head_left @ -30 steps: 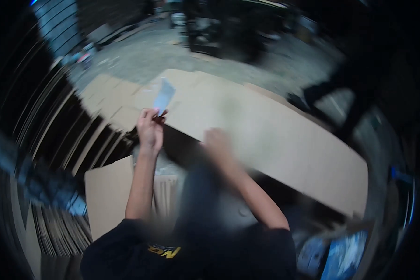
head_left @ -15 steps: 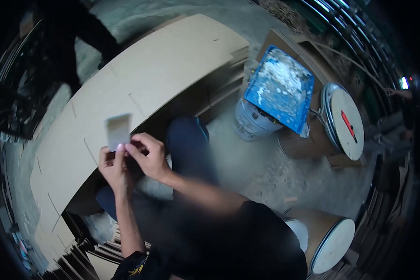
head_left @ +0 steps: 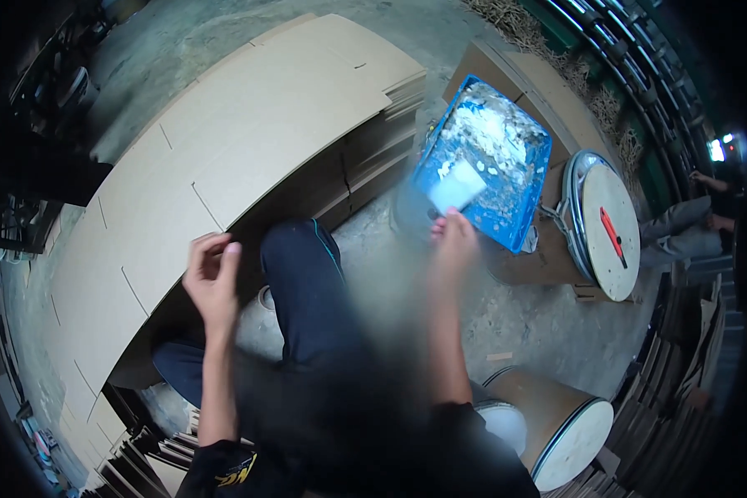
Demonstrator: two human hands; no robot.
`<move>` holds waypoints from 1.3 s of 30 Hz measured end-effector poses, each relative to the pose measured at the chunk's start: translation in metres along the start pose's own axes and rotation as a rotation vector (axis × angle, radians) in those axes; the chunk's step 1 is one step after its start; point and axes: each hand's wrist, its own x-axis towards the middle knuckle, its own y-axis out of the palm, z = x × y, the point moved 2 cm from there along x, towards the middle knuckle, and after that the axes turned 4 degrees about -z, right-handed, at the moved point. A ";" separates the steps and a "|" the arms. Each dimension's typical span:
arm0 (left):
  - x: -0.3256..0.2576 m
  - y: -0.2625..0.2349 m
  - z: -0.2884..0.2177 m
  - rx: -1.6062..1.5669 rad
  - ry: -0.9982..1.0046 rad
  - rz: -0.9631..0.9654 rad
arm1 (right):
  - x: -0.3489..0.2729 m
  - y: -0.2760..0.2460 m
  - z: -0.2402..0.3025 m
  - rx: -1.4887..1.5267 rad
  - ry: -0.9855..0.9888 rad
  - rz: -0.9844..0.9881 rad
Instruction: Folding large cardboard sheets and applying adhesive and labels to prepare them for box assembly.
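My right hand point(head_left: 453, 236) pinches a small pale rectangular piece point(head_left: 460, 186) by its lower edge. It holds the piece over the blue tray point(head_left: 519, 224), whose surface is smeared with white, paste-like residue. Whether the piece touches the tray cannot be told. My left hand point(head_left: 212, 278) is loosely curled, thumb apart from the fingers and nothing between them. Just beyond it lies the near edge of a stack of flat tan cardboard sheets point(head_left: 266, 108), the top one cut with short slits.
Right of the tray stands a brown drum point(head_left: 610, 241) with a red cutter point(head_left: 612, 237) on its lid. Another drum point(head_left: 548, 415) is at lower right. Cardboard pieces point(head_left: 681, 349) stack along the right. Another person's legs point(head_left: 681, 228) show at far right.
My hands have separated. The right one has carried the pale piece from above the cardboard stack rightward to the tray; the left one let go of it and stayed by the stack.
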 end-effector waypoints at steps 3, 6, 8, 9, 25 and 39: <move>0.015 -0.057 0.015 0.081 0.035 -0.120 | 0.024 -0.024 -0.004 0.070 0.251 -0.141; 0.016 -0.097 0.021 0.151 0.014 -0.226 | 0.022 -0.036 -0.011 0.078 0.276 -0.153; 0.014 -0.109 0.024 0.114 -0.008 -0.273 | 0.028 -0.043 -0.021 0.169 0.275 -0.142; 0.013 -0.115 0.024 0.077 -0.028 -0.320 | 0.024 -0.039 -0.017 0.202 0.270 -0.170; 0.017 -0.177 -0.001 0.832 0.210 0.264 | 0.081 0.210 0.004 -0.726 -0.970 0.360; 0.006 -0.146 0.051 0.887 0.542 0.197 | 0.172 0.280 0.187 -0.044 -0.807 0.689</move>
